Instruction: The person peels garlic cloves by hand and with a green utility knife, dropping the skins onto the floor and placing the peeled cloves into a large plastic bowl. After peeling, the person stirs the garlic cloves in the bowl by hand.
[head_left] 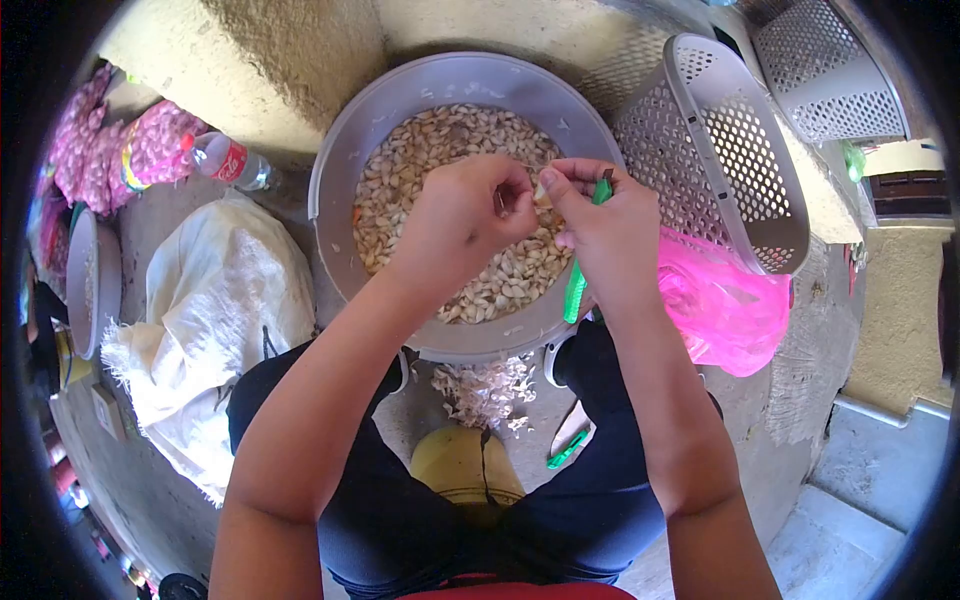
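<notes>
Over a large grey tub (335, 165) of garlic cloves (500, 290) in water, my two hands meet fingertip to fingertip. My right hand (605, 215) is closed, with a garlic clove (543, 192) at thumb and forefinger. A green cutter knife (574, 290) is also tucked in that hand, its handle pointing down past the palm. My left hand (470, 210) is closed in a pinch beside the clove, at a thin strip of garlic skin (533, 166). Its fingertips are partly hidden.
Garlic peelings (485, 390) lie below the tub, near a second green cutter (567, 450). At right stand a perforated grey basket (680, 150) and a pink plastic bag (725, 300). Left are a white sack (225, 290), a cola bottle (228, 160) and pink net bags of garlic (160, 145).
</notes>
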